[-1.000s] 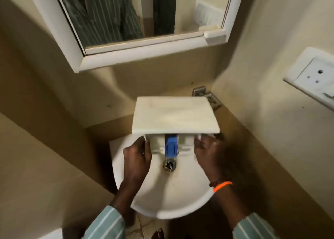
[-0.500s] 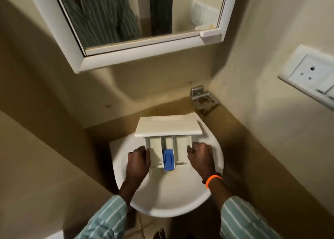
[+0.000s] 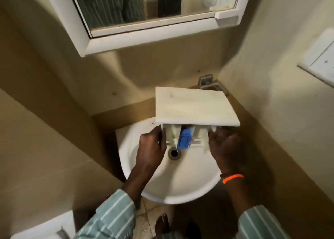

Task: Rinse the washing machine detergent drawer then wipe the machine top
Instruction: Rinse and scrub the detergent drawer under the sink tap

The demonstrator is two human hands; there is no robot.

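Progress: white plastic detergent drawer with blue insert [image 3: 184, 128] held over round white ceramic basin [image 3: 162, 190], above its drain; no water visible, so rinse judged unfinished; machine-top wipe not begun | Left hand [image 3: 151, 148]: fingers curled, gripping drawer's left side | Right hand [image 3: 224, 144]: gripping right side.

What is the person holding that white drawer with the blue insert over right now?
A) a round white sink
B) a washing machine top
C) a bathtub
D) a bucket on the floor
A: both hands, left hand and right hand, grip the detergent drawer above the white sink, just over its drain.
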